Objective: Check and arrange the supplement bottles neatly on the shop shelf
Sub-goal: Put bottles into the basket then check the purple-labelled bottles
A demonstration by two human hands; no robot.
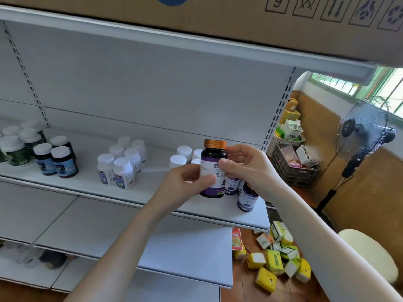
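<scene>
Orange-capped bottle [212, 168] upright between both hands above shelf [87, 186]; left hand [185, 182] grips lower label, right hand [244, 164] pinches upper side.

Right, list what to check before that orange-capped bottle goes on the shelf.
1. Grip: left hand and right hand both hold the dark orange-capped bottle with purple label: ok.
2. Bottle upright: ok.
3. Orange cap sits level on the neck: ok.
4. Label fully readable: not ok, the hands cover part.
5. Bare spot on the white metal shelf near the matching purple-labelled bottles: ok.
6. Expiry date: cannot tell.
</scene>
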